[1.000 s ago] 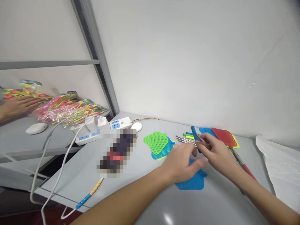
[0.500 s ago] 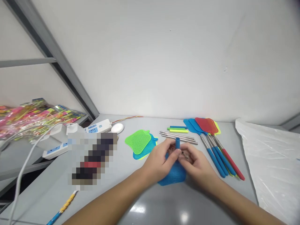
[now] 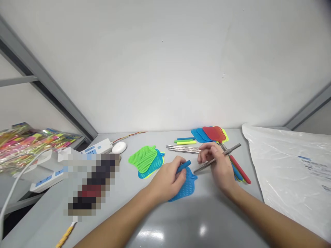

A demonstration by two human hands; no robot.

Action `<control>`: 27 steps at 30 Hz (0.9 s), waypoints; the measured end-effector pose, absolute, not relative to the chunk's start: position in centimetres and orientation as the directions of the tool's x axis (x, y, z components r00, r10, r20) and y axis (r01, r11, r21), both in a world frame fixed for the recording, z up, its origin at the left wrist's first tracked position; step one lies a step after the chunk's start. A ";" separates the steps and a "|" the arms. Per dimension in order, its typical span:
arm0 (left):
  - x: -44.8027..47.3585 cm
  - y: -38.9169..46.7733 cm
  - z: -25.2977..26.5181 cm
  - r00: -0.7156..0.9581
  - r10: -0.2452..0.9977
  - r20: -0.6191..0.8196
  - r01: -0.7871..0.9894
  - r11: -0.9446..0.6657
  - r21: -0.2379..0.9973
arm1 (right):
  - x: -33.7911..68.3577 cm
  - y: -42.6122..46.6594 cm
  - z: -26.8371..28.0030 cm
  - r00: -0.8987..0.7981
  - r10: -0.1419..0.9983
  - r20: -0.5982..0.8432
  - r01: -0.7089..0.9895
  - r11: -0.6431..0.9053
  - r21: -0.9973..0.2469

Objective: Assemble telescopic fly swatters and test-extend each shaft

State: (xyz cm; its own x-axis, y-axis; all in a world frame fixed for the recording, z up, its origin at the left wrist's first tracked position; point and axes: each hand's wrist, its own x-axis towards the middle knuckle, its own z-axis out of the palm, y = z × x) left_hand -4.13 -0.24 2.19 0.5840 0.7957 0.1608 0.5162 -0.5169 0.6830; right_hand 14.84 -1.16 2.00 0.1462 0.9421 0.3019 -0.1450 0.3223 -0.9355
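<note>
My left hand (image 3: 172,179) is closed around a blue handle sleeve (image 3: 184,166), whose end sticks out past the fingers. Below it, a blue fly swatter head (image 3: 187,188) lies on the table, its short neck pointing right. In my right hand (image 3: 221,167) is a thin metal rod (image 3: 231,150), slanting from lower left to upper right. The rod's lower end is close to the swatter head's neck; whether they touch I cannot tell. Left of my hands lie a green swatter head (image 3: 142,159) and a blue one (image 3: 152,167), with a yellow edge beneath.
Metal rods (image 3: 182,148) and coloured handle sleeves (image 3: 185,142) lie behind my hands. Several swatters with handles, a red one (image 3: 214,133) on top, lie at right beside a white plastic sheet (image 3: 279,165). Power strips (image 3: 98,148) and a white round device (image 3: 119,147) stand left.
My hands have moved apart. The blue sleeve, upright between them before, now tilts in my left hand. My right hand has shifted right, and a metal rod now shows in it.
</note>
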 end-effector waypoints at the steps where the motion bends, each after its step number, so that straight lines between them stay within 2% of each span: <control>1: -4.1 -0.3 2.2 0.601 0.789 0.131 0.543 -0.522 0.658 | 15.1 -0.9 2.0 0.188 0.938 0.293 -0.134 0.320 -0.938; 6: -4.0 -0.2 2.3 0.643 0.762 0.080 0.589 -0.559 0.583 | 15.7 -0.2 1.9 0.325 0.936 0.135 -0.135 0.188 -0.973; 12: -4.1 -0.3 2.7 0.637 0.765 0.096 0.587 -0.562 0.583 | 15.5 0.0 2.2 0.371 0.927 0.060 -0.263 0.167 -0.950; 17: -4.0 -0.4 2.7 0.683 0.726 0.085 0.569 -0.601 0.561 | 15.3 0.3 1.9 0.369 0.929 0.041 -0.275 0.151 -0.950; 27: -3.9 -0.2 2.3 0.670 0.742 0.042 0.615 -0.586 0.528 | 15.2 -0.1 1.9 0.383 0.923 0.027 -0.255 0.134 -0.958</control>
State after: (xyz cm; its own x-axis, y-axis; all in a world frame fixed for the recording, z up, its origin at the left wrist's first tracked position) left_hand -3.90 -0.20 2.32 0.6696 0.7415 0.0421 0.6152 -0.5855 0.5279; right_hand 15.16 -0.10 1.92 0.3832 0.9233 0.0269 -0.2551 0.1338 -0.9576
